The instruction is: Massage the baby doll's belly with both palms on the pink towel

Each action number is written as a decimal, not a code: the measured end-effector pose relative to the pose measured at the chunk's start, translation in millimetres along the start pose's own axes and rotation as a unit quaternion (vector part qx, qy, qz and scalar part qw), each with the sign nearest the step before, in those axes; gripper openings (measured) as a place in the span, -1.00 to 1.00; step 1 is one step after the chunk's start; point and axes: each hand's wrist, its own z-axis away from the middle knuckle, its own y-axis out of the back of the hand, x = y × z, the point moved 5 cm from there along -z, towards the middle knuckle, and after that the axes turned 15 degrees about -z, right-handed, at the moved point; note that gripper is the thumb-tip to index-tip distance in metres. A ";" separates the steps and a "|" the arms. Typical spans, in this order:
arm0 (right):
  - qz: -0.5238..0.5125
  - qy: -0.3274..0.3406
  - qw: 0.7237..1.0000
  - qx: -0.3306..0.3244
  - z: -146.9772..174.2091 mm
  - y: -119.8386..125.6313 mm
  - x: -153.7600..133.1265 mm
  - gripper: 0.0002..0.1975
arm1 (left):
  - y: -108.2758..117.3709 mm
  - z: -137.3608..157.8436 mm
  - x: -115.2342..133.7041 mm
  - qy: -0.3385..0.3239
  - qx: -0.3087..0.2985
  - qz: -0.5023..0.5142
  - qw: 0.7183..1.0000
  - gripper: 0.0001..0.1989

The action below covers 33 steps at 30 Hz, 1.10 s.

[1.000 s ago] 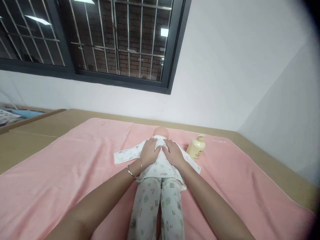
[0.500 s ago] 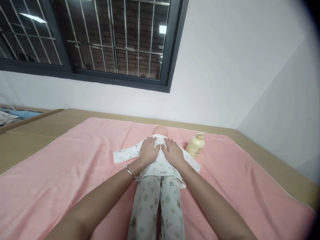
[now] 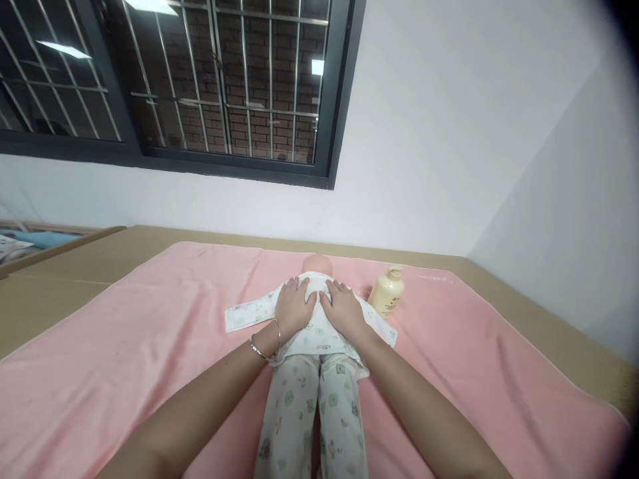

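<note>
In the middle of the pink blanket (image 3: 124, 352), in line with your body, lies the doll (image 3: 323, 336), its head (image 3: 317, 264) pointing away from you; you cannot tell from this view whether it is face up. It wears a white printed top and printed trousers (image 3: 294, 406), the legs running back between your forearms.

Your left hand (image 3: 295, 307) and right hand (image 3: 343, 311) lie flat on the upper body, one on each side of the midline, palms down, fingers spread a little and pointing towards the head, thumbs angled inward and near each other. Neither hand pinches anything; how hard they press, you cannot tell.

Little has changed over the last second: your hands keep the same place on the top, and only the camera view has drifted slightly. That suggests a steady contact, with the doll undisturbed beneath it.

Farther out, the left-hand sleeve (image 3: 249, 314) stretches flat across the blanket, and a cream pump bottle (image 3: 387, 293) stands just beside the right-hand sleeve (image 3: 383, 326). A bangle (image 3: 258, 348) circles your left wrist. Past the tan surface (image 3: 70, 263) rises a white wall (image 3: 424, 166) with a barred window (image 3: 333, 143).
</note>
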 end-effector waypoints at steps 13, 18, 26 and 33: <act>-0.075 0.003 0.995 -0.067 -12.9 -4.0 16.0 -0.39 | -13.1 -4.3 -2.7 -0.065 0.032 -0.009 0.997 -0.46; -0.023 0.052 0.997 -0.051 -3.4 -5.4 -1.7 -0.47 | -11.9 -6.4 -2.4 -0.120 0.018 0.018 0.992 -0.45; -0.076 0.066 0.995 -0.029 2.1 -10.1 -5.4 -0.47 | -12.8 -5.2 -4.7 -0.100 0.015 0.056 0.993 -0.47; -0.085 0.016 0.996 -0.019 4.3 -11.3 -3.0 -0.44 | -17.3 -3.4 -8.9 -0.080 0.045 0.081 0.993 -0.53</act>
